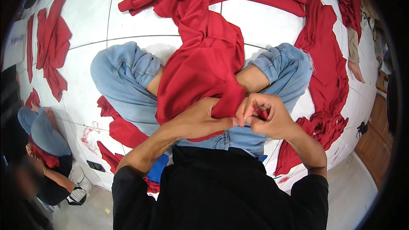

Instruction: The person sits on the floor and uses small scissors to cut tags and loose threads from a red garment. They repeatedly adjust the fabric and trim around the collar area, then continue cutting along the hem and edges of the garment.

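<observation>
A red cloth garment [198, 73] lies across my lap between my bent knees and runs on over the floor ahead. My left hand [204, 118] grips its near edge, with thumb and fingertips pinched together. Right against those fingertips is my right hand [268, 115], its fingers curled around a small red tool [262, 112]. Most of that tool is hidden in the palm, so its exact kind cannot be told. The fingertips of both hands meet over the cloth.
More red garments lie on the white tiled floor [137, 27]: a long pile [329, 60] at right and pieces [52, 44] at left. A phone [96, 166] and thread scraps [91, 137] lie at left. A person [48, 134] sits there holding red cloth.
</observation>
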Tool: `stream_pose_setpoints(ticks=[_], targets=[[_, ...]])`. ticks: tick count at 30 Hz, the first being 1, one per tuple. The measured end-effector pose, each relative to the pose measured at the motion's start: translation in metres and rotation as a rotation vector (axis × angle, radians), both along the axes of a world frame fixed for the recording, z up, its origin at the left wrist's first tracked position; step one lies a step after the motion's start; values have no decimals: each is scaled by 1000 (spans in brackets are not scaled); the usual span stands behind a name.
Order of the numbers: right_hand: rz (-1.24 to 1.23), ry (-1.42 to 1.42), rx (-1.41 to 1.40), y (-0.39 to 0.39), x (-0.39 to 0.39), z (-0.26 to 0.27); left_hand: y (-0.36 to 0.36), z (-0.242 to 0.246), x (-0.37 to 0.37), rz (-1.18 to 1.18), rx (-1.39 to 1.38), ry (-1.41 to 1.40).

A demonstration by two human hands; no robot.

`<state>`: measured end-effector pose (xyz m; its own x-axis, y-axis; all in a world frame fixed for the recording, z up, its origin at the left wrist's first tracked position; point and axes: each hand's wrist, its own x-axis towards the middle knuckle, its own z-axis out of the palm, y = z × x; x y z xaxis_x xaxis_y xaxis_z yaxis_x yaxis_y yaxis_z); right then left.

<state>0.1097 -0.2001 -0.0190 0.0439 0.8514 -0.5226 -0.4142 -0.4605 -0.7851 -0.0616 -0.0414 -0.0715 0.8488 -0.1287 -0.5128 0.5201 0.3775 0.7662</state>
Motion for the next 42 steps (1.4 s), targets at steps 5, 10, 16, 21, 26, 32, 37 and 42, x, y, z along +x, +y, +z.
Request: stream_pose_setpoints(ticks=[5, 10, 16, 21, 26, 32, 37, 42], targets=[[-17, 3, 31, -8, 0, 1, -2, 12, -2, -73, -2, 121], [44, 193, -1, -11, 4, 9, -1, 22, -1, -159, -16, 118], [111, 218, -23, -16, -1, 5, -11, 16, -10, -163, -31, -16], [38, 277, -39, -27, -5, -1, -25, 23, -14, -35, 30, -104], [99, 287, -35, -31, -2, 7, -20, 31, -21, -167, -7, 17], [149, 293, -89, -38, -8, 6, -21, 35, -14, -206, -1, -47], [132, 328, -70, -47, -11, 0, -19, 36, -24, -262, 47, 33], [129, 368, -128, -61, -14, -4, -31, 9, -43, -247, 238, -207]])
